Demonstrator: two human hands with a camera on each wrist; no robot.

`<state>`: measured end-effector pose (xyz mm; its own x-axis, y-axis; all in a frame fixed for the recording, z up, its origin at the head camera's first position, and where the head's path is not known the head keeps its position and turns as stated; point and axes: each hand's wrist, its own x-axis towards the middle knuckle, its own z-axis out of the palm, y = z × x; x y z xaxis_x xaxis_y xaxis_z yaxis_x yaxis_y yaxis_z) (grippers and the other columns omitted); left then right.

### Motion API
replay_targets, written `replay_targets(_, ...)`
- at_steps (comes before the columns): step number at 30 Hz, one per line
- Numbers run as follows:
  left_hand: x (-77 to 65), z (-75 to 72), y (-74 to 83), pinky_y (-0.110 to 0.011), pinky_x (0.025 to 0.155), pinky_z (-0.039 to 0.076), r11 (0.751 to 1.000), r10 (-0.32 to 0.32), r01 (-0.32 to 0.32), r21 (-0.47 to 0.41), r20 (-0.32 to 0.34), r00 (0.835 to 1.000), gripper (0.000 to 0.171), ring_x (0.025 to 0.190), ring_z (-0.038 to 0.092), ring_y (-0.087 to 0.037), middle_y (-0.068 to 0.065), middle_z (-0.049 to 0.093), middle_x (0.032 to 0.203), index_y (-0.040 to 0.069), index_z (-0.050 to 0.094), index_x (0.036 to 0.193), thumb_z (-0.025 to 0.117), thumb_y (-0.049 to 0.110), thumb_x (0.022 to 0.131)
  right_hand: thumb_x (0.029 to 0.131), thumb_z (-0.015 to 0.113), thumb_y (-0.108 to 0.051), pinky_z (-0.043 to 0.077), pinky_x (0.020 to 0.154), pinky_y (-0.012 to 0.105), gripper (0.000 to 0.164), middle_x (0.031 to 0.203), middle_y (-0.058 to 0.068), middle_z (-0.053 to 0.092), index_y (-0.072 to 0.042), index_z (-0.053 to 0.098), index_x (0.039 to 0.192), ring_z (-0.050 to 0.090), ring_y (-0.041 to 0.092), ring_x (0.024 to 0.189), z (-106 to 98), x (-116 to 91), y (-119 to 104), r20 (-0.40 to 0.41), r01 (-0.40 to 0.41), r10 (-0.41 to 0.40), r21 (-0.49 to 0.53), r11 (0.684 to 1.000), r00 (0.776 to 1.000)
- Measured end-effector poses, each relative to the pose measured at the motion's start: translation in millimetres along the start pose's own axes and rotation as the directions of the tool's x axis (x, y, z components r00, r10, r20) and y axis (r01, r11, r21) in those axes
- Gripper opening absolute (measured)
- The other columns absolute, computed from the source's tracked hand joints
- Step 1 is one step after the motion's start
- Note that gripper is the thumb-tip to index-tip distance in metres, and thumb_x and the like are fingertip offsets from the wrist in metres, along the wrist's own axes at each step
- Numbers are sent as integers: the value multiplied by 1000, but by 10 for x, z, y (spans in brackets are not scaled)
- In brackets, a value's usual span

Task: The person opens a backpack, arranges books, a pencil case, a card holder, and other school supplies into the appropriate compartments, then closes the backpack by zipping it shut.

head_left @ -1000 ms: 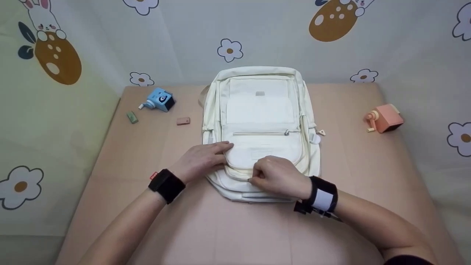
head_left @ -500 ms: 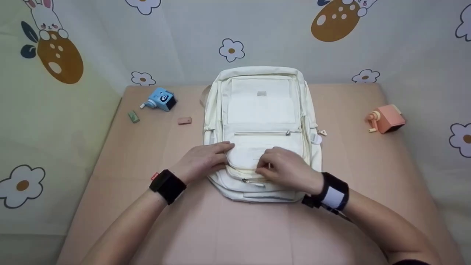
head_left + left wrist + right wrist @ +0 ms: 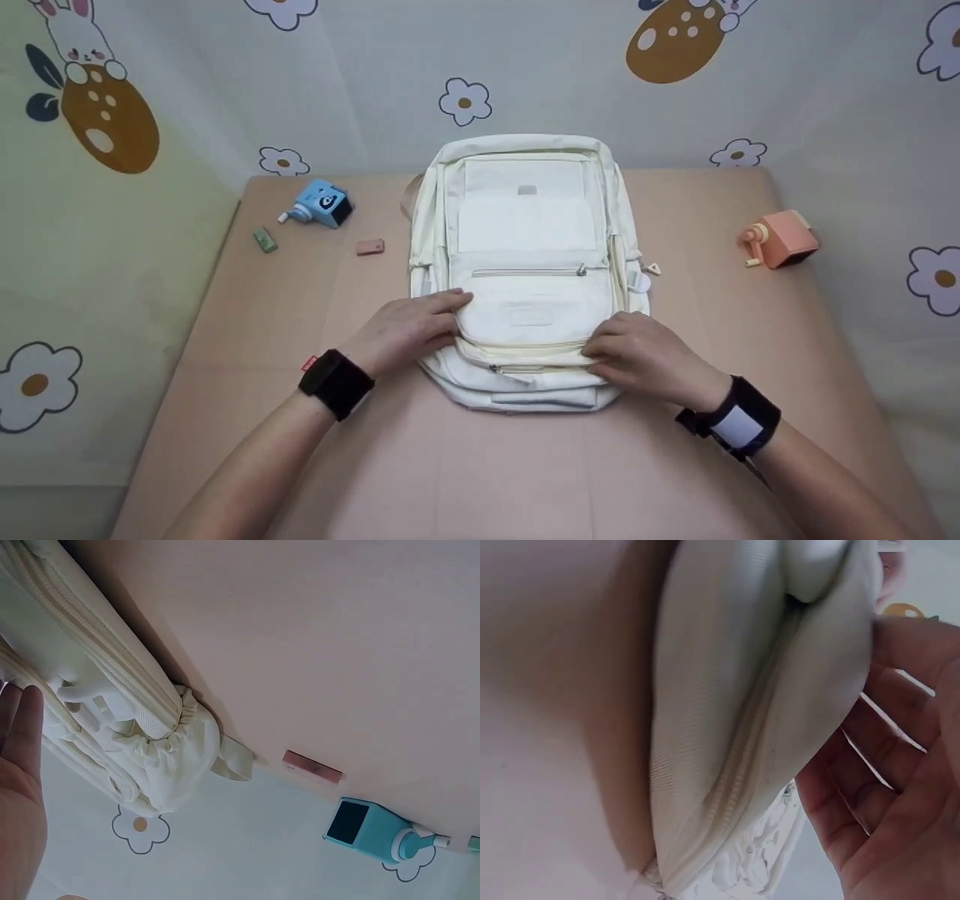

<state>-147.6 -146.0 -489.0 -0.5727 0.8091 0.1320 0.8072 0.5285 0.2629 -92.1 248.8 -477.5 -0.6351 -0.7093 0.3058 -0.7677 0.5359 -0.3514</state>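
Observation:
A cream backpack [image 3: 536,225] lies front side up, with a zipped front pocket [image 3: 555,300] at its lower half. Along the pocket's left edge rests my left hand [image 3: 409,326], its fingers straight, as the left wrist view also shows. My right hand [image 3: 652,356] is at the pocket's lower right corner; thumb and bent fingers hold the edge by the zipper. In the right wrist view the fingers [image 3: 870,750] lie curved along the fabric, beside a partly gaping zipper opening [image 3: 757,720]. A zipper pull [image 3: 495,368] sits at the lower left of the pocket.
Left of the backpack are a blue crank pencil sharpener [image 3: 322,204], a green eraser [image 3: 265,240] and a pink eraser [image 3: 370,247]. A coral crank sharpener [image 3: 784,238] stands at the right. Patterned cloth walls [image 3: 390,67] enclose the table [image 3: 517,472].
My right hand has let go of the zipper pull at the lower left and moved right along the pocket to its lower right corner. My left hand has stayed in place.

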Motion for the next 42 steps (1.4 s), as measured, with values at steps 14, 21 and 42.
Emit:
replay_targets(14, 16, 25, 365, -38, 90, 52, 984, -83, 99, 150, -113, 990, 14, 115, 60, -25, -8, 62, 130, 12, 64, 94, 61, 25, 96, 85, 79, -11, 51, 70, 34, 10, 88, -3, 66, -13, 73, 94, 62, 18, 82, 177, 0, -1, -23, 67, -72, -165, 984, 997)
replay_targets(21, -19, 176, 807, -30, 55, 36, 978, -121, 157, 139, -237, 964, 43, 69, 45, -15, 6, 48, 79, 17, 57, 81, 73, 56, 89, 86, 77, -10, 51, 68, 34, 9, 87, -4, 65, -12, 73, 93, 61, 17, 80, 194, -1, 7, -52, 65, -74, -156, 986, 996)
replay_targets(42, -137, 167, 828, -32, 66, 50, 976, -219, 210, -63, -209, 953, 7, 75, 62, -14, 5, 68, 84, 15, 77, 97, 78, 13, 91, 87, 75, -11, 51, 66, 35, 5, 87, -4, 65, -13, 73, 91, 60, 18, 79, 203, -5, -16, -52, 55, -66, -196, 979, 996)
